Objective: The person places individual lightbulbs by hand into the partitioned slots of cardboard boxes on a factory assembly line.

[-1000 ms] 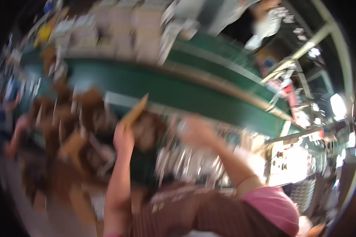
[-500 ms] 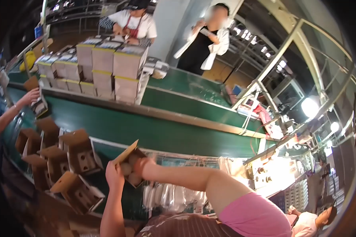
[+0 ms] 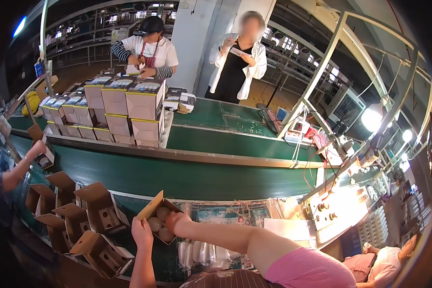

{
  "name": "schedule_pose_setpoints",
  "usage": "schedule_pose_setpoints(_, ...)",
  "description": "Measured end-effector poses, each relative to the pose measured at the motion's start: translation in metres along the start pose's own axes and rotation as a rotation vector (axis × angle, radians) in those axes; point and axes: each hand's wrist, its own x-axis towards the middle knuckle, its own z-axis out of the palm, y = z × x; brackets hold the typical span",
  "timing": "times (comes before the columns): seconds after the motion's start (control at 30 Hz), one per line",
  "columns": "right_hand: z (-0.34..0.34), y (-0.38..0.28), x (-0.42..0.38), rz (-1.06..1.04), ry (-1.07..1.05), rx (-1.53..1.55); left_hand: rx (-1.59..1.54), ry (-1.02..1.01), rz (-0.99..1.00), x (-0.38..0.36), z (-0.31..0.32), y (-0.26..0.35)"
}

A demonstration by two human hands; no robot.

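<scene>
Head view, from the left: a co-worker's hand is at a brown cardboard box. Next, six open brown cardboard boxes with raised flaps stand grouped on a green desk. Beyond the green conveyor belt, white cartons with yellow edging and dark printed tops are stacked. The left hand has its grip pinching the left side of a small brown cardboard box with its flap up, tilted above the desk in front of the person. Inside it lie round, whitish bulbs. The right hand reaches over the box's right edge; its fingers are hidden, so I cannot tell whether that grip is closed on a bulb. Just right of the box, white pieces in clear plastic wrapping lie in a row. Farther right, a panel with black knobs glows brightly.
</scene>
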Motion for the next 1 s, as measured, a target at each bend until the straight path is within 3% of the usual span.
schedule_pose_setpoints(0.17,-0.027,0.003,-0.008,-0.033,-0.054,0.049,-0.031,0.016,0.026,0.001,0.003,-0.002)
schedule_pose_setpoints(0.27,-0.003,-0.006,0.001,0.071,0.011,0.048,0.025,-0.008,-0.052,0.002,0.003,0.001)
schedule_pose_setpoints(0.47,0.036,0.007,0.016,0.087,0.051,0.021,0.017,0.002,-0.002,0.004,0.005,-0.002)
schedule_pose_setpoints(0.5,0.012,0.005,-0.024,0.143,0.235,0.179,0.066,0.001,-0.058,0.010,0.007,0.002)
schedule_pose_setpoints(0.53,0.026,0.017,-0.031,-0.019,0.429,-0.067,-0.016,-0.052,-0.023,0.013,0.006,-0.006)
schedule_pose_setpoints(0.57,0.013,0.023,-0.049,-0.126,0.494,-0.255,-0.103,-0.082,0.001,0.011,-0.002,0.001)
schedule_pose_setpoints(0.6,0.003,0.033,-0.066,-0.298,0.289,-0.279,-0.029,0.002,0.023,0.005,-0.001,-0.013)
schedule_pose_setpoints(0.67,0.009,0.039,-0.092,-0.260,0.261,-0.108,-0.076,0.086,0.058,-0.012,-0.025,0.018)
schedule_pose_setpoints(0.7,0.015,0.029,-0.099,0.018,0.420,0.469,-0.091,0.127,0.027,-0.026,-0.034,0.031)
schedule_pose_setpoints(0.77,0.031,0.031,-0.089,-0.033,0.391,0.378,-0.152,0.106,0.054,-0.047,-0.045,0.029)
schedule_pose_setpoints(0.83,0.028,0.030,-0.080,-0.036,0.363,0.322,-0.244,0.206,0.090,-0.067,-0.046,0.032)
schedule_pose_setpoints(0.87,0.033,0.035,-0.067,-0.024,0.271,0.181,-0.245,0.188,0.073,-0.079,-0.045,0.034)
schedule_pose_setpoints(0.93,0.022,0.042,-0.057,-0.017,0.100,0.288,-0.153,0.109,0.085,-0.103,-0.039,0.030)
schedule_pose_setpoints(0.97,0.066,0.058,-0.030,-0.242,0.505,-0.005,-0.088,0.087,0.143,-0.112,-0.034,0.023)
schedule_pose_setpoints(1.0,0.025,0.054,-0.038,-0.179,0.301,0.047,-0.089,0.032,0.102,-0.118,-0.030,0.019)
